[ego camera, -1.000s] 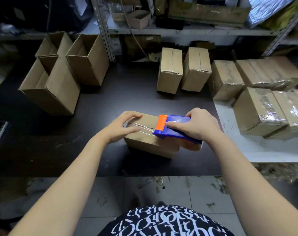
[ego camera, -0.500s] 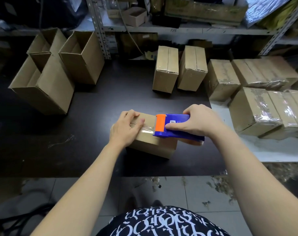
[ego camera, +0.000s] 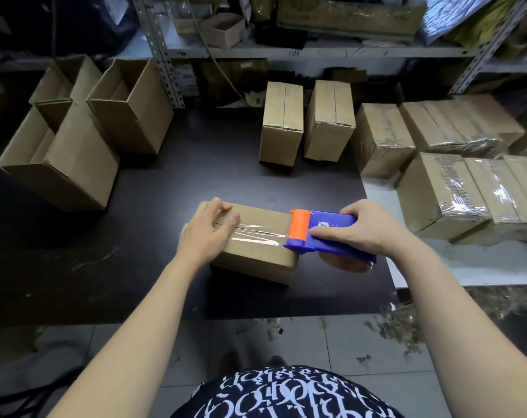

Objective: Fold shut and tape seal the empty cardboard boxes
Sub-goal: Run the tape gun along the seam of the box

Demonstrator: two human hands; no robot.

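Since the earlier frame my right hand (ego camera: 364,229) has drawn the dispenser (ego camera: 322,233) rightward, off toward the box's right end, and a longer strip of tape (ego camera: 253,235) now shines along the top seam. My left hand (ego camera: 205,230) has slid back to the left end, fingers spread flat and pressing the tape's start down, gripping nothing. My right fingers are wrapped tight round the blue dispenser body, the orange roller sitting at the box's right edge.

The box (ego camera: 256,251) lies at frame centre on the dark table (ego camera: 165,191), its long axis running left to right, tilted slightly down toward the right, taped face up.

I judge this seam almost run; the tape is not yet cut or folded over the right end. At the upper left three boxes (ego camera: 84,140) stand open, untaped. Sealed ones stand at upper centre (ego camera: 307,122) and stack at the right (ego camera: 455,176), so the job looks past halfway.
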